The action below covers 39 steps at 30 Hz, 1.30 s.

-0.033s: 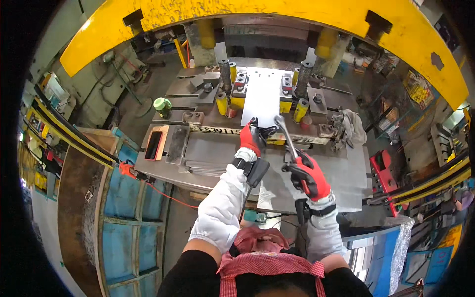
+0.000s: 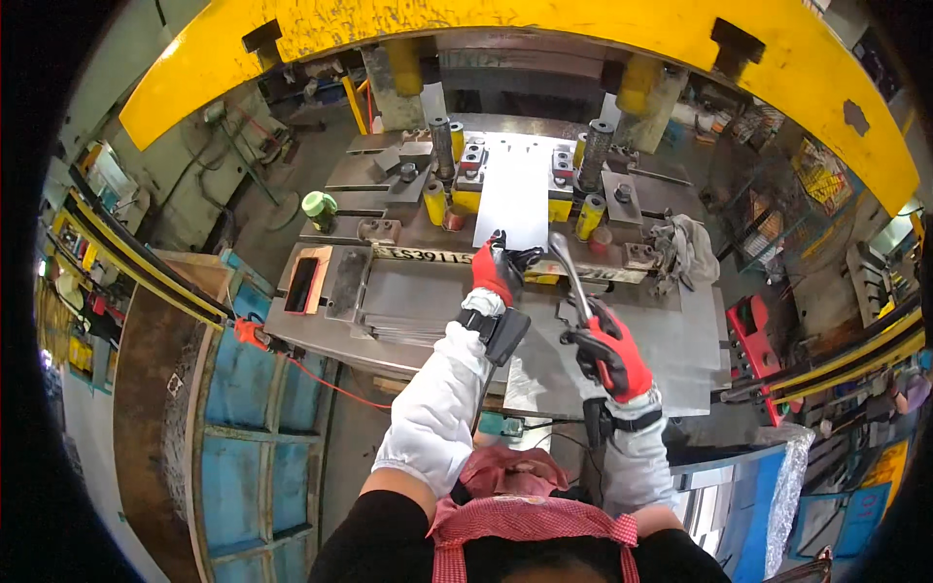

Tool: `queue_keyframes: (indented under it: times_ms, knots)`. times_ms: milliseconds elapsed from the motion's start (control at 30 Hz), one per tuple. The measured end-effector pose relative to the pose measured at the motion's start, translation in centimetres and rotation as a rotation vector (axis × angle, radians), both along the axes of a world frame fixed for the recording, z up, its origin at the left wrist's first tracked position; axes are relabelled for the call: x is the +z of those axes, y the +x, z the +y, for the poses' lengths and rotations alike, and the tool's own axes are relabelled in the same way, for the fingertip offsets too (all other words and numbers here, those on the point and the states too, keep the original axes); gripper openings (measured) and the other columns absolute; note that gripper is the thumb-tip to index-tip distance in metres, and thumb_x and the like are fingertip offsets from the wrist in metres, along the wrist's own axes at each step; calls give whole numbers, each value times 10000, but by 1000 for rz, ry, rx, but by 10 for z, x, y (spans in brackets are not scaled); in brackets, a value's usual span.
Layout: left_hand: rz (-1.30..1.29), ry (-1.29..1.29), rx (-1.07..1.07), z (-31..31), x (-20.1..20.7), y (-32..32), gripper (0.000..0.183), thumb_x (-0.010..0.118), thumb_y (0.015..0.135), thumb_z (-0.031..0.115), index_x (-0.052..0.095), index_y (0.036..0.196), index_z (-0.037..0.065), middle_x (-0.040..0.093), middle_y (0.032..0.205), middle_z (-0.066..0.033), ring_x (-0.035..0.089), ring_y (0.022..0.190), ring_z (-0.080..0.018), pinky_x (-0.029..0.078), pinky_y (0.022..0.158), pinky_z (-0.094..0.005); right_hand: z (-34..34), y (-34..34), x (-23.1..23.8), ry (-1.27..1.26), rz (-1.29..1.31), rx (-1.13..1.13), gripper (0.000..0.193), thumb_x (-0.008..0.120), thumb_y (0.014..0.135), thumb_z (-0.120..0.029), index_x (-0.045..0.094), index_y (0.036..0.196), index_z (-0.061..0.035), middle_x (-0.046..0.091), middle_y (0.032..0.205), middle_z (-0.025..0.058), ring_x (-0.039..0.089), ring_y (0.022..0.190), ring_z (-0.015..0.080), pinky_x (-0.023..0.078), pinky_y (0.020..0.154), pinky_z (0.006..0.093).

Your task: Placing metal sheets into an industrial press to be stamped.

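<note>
My left hand point(image 2: 501, 268), in a red and black glove, pinches the near edge of a bright flat metal sheet point(image 2: 515, 189). That sheet reaches back between the posts of a press die. My right hand point(image 2: 610, 352), gloved alike, is closed around a long tool with a shiny metal shaft point(image 2: 571, 280) and a rounded head. The shaft points up and leftward, its head close to the sheet's near right corner. I cannot make out exactly what kind of tool it is. Below my left hand, a stack of grey metal sheets point(image 2: 413, 299) lies on the near table.
A yellow press beam point(image 2: 505, 15) arches overhead. Dark guide posts point(image 2: 595, 155) and yellow cylinders point(image 2: 590, 218) flank the sheet. A grey rag point(image 2: 686, 253) lies at the right, a green-capped bottle point(image 2: 319, 209) at the left. Striped bars point(image 2: 146, 262) run along both sides.
My right hand has shifted slightly to the right with the tool, whose head has moved a little right and down. My left hand and the sheet stay in place.
</note>
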State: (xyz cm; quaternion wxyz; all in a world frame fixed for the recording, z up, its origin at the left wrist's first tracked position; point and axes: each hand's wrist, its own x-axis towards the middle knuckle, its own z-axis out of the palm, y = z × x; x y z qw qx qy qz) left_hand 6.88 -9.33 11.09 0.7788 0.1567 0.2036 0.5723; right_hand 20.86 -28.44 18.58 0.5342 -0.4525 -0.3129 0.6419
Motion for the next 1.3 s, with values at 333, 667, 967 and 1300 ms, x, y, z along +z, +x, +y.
queue_keyframes:
  times_ms: [333, 667, 967, 1300]
  knots:
    - [150, 31, 113, 31, -41, -4, 350, 453, 881, 263, 476, 1110, -1, 591, 980, -165, 608, 792, -326, 535, 667, -437, -84, 116, -171, -168, -66, -315, 295, 550, 815, -135, 458, 1093, -99, 540, 681, 63, 467, 449, 138, 394, 393, 271]
    - [165, -183, 96, 20, -17, 10, 340, 471, 855, 365, 495, 927, 33, 589, 713, -184, 589, 560, -309, 507, 542, -380, -99, 139, -210, -184, 180, -294, 271, 551, 802, -92, 422, 1040, -109, 574, 715, 120, 545, 498, 217, 462, 427, 346]
    - [147, -55, 188, 22, -24, -4, 297, 441, 883, 287, 490, 967, 6, 583, 842, -171, 602, 626, -290, 540, 598, -393, -97, 133, -210, -176, 166, -248, 304, 548, 804, -98, 437, 1087, -114, 585, 737, 119, 552, 507, 228, 477, 445, 361]
    - [126, -57, 124, 19, -20, 0, 360, 432, 881, 313, 423, 1031, -14, 591, 843, -269, 612, 671, -354, 537, 614, -401, -95, 134, -210, -191, 92, -306, 351, 572, 780, -100, 449, 1108, -114, 576, 693, 91, 543, 473, 200, 475, 432, 335]
